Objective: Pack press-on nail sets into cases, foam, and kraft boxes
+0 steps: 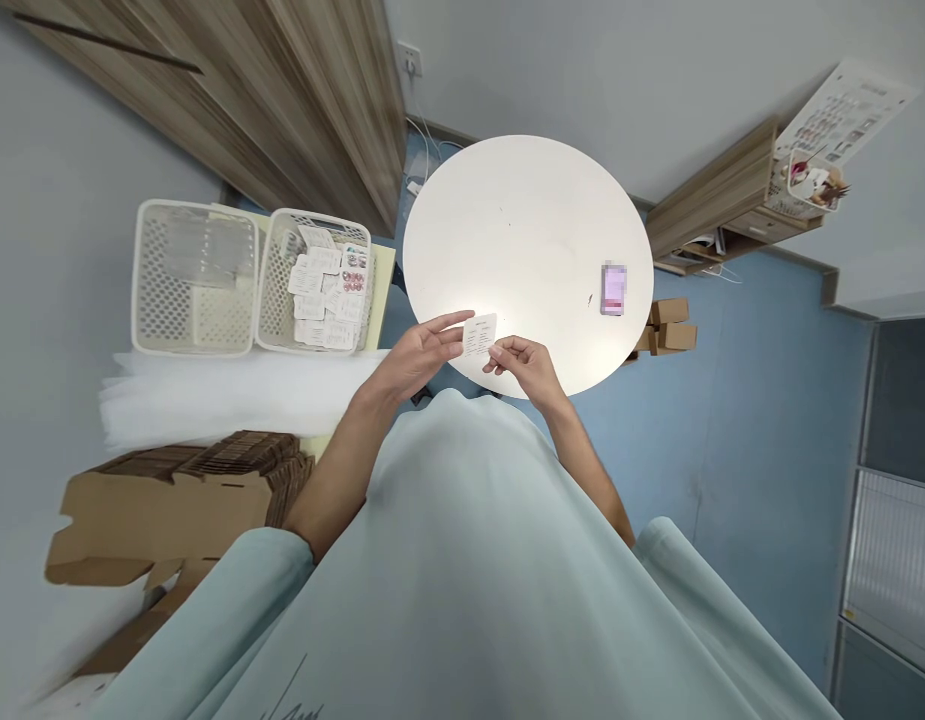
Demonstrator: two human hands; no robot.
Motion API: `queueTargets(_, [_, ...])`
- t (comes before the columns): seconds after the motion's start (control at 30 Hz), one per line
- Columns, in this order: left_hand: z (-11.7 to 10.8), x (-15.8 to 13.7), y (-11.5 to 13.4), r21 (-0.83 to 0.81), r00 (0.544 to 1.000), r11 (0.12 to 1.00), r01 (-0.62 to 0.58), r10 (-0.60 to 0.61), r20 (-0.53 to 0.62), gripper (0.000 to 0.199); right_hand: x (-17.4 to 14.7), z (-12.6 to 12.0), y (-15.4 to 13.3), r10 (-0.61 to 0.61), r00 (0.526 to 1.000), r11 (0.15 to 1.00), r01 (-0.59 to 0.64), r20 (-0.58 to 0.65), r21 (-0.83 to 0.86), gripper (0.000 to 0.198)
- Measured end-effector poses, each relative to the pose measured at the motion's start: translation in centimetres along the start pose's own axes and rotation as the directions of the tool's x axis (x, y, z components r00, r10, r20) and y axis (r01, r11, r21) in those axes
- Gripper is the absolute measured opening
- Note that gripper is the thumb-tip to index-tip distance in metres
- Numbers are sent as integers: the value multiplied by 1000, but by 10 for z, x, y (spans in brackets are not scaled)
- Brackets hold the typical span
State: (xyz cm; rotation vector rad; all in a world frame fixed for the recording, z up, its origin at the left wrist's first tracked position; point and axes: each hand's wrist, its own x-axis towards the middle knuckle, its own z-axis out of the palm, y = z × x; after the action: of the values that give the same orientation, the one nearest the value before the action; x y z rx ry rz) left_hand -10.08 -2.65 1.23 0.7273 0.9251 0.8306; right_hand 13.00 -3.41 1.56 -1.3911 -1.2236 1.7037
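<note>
A small white card [478, 336] with rounded corners and rows of dark print is up in front of me, over the near edge of the round white table. My right hand [531, 370] pinches its lower right corner between thumb and fingers. At the card's left edge is my left hand [413, 360], its fingers stretched out and apart, the fingertips close to or touching the edge. Whether anything is fixed to the back of the card is hidden.
The white table [522, 200] bears a blurred pink-purple phone-like item [613, 288]. On my left stand a basket of similar cards [314, 222], another basket holding clear plastic [137, 280], white foam sheets [244, 395] and flattened cardboard boxes [162, 515]. Small brown boxes [672, 325] lie beyond the table's right.
</note>
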Motion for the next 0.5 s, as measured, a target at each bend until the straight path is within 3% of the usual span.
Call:
queueTargets(0.1, [9,1,-3,-32,998,999,-2,4,55,86,2,1,3,18,999,1000,-19,35,19,64])
queueTargets(0.2, [17,3,-5,-48,999,999,-15,17,37,80,6,3,7,30,999,999,-31,31,35,63])
queueTargets(0.37, [24,7,-6,4,985,999,-45,45,-168,85,5,7,3,5,991,1000,-6,-130,-4,57])
queueTargets(0.5, [25,11,-7,63,958,997,-52,67,-278,93,-2,11,-9,-57,984,995,41,-169,-94,51])
